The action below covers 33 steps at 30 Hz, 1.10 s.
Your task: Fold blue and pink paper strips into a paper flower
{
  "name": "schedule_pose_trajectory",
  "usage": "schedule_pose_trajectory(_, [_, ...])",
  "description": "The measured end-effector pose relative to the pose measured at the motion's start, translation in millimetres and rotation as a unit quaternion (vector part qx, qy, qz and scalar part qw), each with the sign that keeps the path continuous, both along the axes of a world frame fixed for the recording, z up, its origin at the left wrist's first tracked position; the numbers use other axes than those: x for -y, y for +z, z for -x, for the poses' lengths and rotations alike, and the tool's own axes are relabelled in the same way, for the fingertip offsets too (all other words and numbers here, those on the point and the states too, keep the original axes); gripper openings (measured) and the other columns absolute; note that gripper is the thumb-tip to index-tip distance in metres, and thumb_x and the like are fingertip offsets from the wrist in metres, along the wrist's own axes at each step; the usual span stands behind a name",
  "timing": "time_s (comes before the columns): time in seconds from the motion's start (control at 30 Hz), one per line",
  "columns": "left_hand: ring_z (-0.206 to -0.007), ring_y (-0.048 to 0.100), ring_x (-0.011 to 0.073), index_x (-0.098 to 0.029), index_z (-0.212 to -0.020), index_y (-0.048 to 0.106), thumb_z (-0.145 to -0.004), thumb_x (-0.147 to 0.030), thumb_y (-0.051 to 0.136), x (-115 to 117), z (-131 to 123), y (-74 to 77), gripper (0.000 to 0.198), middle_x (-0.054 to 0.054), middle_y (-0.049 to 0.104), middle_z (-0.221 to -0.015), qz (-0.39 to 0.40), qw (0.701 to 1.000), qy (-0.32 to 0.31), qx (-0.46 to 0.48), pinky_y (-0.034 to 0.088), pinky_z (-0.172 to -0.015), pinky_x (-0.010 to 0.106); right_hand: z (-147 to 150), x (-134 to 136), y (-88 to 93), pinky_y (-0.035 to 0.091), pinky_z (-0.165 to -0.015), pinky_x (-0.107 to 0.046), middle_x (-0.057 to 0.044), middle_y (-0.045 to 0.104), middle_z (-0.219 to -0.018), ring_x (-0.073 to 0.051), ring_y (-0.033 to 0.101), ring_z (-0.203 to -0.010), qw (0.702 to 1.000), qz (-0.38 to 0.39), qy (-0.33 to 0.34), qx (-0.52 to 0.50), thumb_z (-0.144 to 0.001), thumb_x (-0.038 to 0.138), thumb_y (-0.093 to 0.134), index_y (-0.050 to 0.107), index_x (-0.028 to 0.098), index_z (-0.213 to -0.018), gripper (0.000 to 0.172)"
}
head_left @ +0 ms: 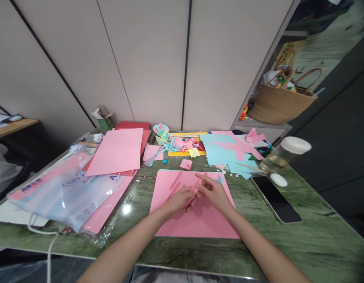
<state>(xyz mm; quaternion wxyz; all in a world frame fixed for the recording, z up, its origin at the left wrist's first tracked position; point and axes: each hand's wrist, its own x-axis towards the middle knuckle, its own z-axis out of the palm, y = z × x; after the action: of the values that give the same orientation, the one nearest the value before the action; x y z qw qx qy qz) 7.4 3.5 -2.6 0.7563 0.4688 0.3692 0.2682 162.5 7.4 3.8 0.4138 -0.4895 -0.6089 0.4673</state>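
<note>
1. Holding a small pink paper piece (pixel 195 189) between thumb and bent fingers: left hand (pixel 181 199), grip narrow.
2. Right hand (pixel 210 189) meets the same piece from the opposite side, index finger stretched out above it. Fingers overlap there; cannot tell whether this hand also pinches the paper.
3. Beneath both hands: stack of pink paper sheets (pixel 196 228), pale blue showing at its far edge. Light-blue strip (pixel 220 179) lies on the stack, just beyond the right hand.
4. Straight ahead of the hands, past the stack's far edge: folded pink paper square (pixel 186 164). Farther out: yellow folded paper (pixel 194 152) and pink-and-blue paper flowers (pixel 177 144).
5. Right of the right hand, apart from it: smartphone (pixel 276 198), screen dark; white oval item (pixel 278 180) just beside; white-lidded clear jar (pixel 295 145) behind.
6. Left of the left hand, well apart: clear plastic bag (pixel 67 192) with "COPY" lettering; loose pink sheet (pixel 120 149) beyond, overlapping it.
7. Support under all: green streaked tabletop (pixel 182 255).
</note>
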Motion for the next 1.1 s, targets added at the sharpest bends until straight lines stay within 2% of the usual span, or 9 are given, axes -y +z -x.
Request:
schedule_pose_trajectory(0.13, [-0.033, 0.032, 0.0057, -0.013, -0.08, 0.05, -0.068, -0.02, 0.04, 2, 1, 10.2, 0.017, -0.005, 0.04, -0.046, 0.021, 0.999, -0.014, 0.046, 0.017, -0.034, 0.02, -2, -2, 3.6, 0.04, -0.051, -0.024, 0.003, 0.05, -0.053, -0.01, 0.047, -0.049, 1.0, 0.003, 0.007, -0.03, -0.078, 0.035, 0.047, 0.055, 0.015, -0.109, 0.037])
schedule_pose_trajectory(0.27, [-0.036, 0.034, 0.0053, -0.014, -0.085, 0.05, -0.067, -0.018, 0.041, 2, 2, 17.0, 0.02, -0.005, 0.043, -0.05, 0.015, 0.999, -0.024, 0.03, 0.018, -0.036, 0.02, -1, -1, 3.8, 0.04, -0.053, -0.024, 0.001, 0.052, -0.056, -0.01, 0.047, -0.051, 1.0, -0.026, 0.0, -0.014, -0.078, 0.034, 0.049, 0.062, 0.016, -0.1, 0.031])
schedule_pose_trajectory(0.37, [-0.037, 0.029, 0.0043, -0.014, -0.081, 0.05, -0.074, -0.029, 0.044, 3, 1, 15.5, 0.017, -0.006, 0.038, -0.048, 0.016, 1.0, -0.015, 0.017, 0.018, -0.038, 0.019, 0, 1, 1.9, 0.039, -0.052, -0.023, 0.0, 0.053, -0.063, -0.009, 0.048, -0.05, 0.999, -0.05, -0.008, 0.012, -0.079, 0.033, 0.049, 0.061, 0.019, -0.103, 0.031])
schedule_pose_trajectory(0.47, [-0.039, 0.027, 0.0039, -0.015, -0.076, 0.047, -0.077, -0.04, 0.044, 4, 0, 12.4, 0.026, -0.006, 0.037, -0.049, 0.011, 0.999, -0.003, 0.032, 0.018, -0.039, 0.019, -1, 2, 1.5, 0.039, -0.053, -0.023, 0.0, 0.052, -0.063, -0.01, 0.049, -0.052, 0.996, -0.072, -0.006, 0.055, -0.08, 0.033, 0.046, 0.06, 0.021, -0.106, 0.031])
schedule_pose_trajectory(0.63, [-0.038, 0.027, 0.0037, -0.015, -0.073, 0.046, -0.076, -0.039, 0.046, 4, 0, 12.0, 0.025, -0.007, 0.035, -0.049, 0.005, 0.999, -0.003, 0.033, 0.018, -0.038, 0.019, 0, 3, 4.0, 0.038, -0.053, -0.023, 0.0, 0.053, -0.061, -0.011, 0.049, -0.054, 0.993, -0.086, 0.001, 0.085, -0.082, 0.032, 0.043, 0.059, 0.021, -0.106, 0.031])
schedule_pose_trajectory(0.77, [-0.037, 0.034, 0.0048, -0.014, -0.076, 0.047, -0.078, -0.04, 0.043, 3, 3, 10.4, 0.026, -0.005, 0.039, -0.05, -0.029, 0.999, -0.025, 0.034, 0.022, -0.037, 0.019, 1, 3, 4.9, 0.04, -0.052, -0.023, 0.001, 0.052, -0.058, -0.01, 0.048, -0.052, 0.999, -0.037, 0.004, 0.026, -0.08, 0.035, 0.046, 0.056, 0.017, -0.107, 0.034])
schedule_pose_trajectory(0.93, [-0.045, 0.045, 0.0082, -0.014, -0.082, 0.049, -0.078, -0.046, 0.04, 1, 4, 8.6, 0.034, -0.002, 0.049, -0.055, -0.069, 0.997, -0.029, 0.021, 0.034, -0.046, 0.021, 2, 1, 5.0, 0.038, -0.048, -0.022, 0.003, 0.049, -0.05, -0.01, 0.045, -0.048, 1.0, -0.011, 0.017, -0.023, -0.077, 0.039, 0.048, 0.058, 0.014, -0.077, 0.026])
schedule_pose_trajectory(1.1, [-0.053, 0.049, 0.01, -0.013, -0.078, 0.052, -0.078, -0.044, 0.043, 2, 3, 10.4, 0.033, 0.002, 0.057, -0.059, -0.078, 0.996, -0.033, -0.02, 0.034, -0.051, 0.021, 4, 5, 6.0, 0.036, -0.049, -0.022, 0.003, 0.049, -0.05, -0.01, 0.045, -0.048, 0.999, -0.042, -0.012, 0.028, -0.077, 0.034, 0.049, 0.054, 0.016, -0.066, 0.022])
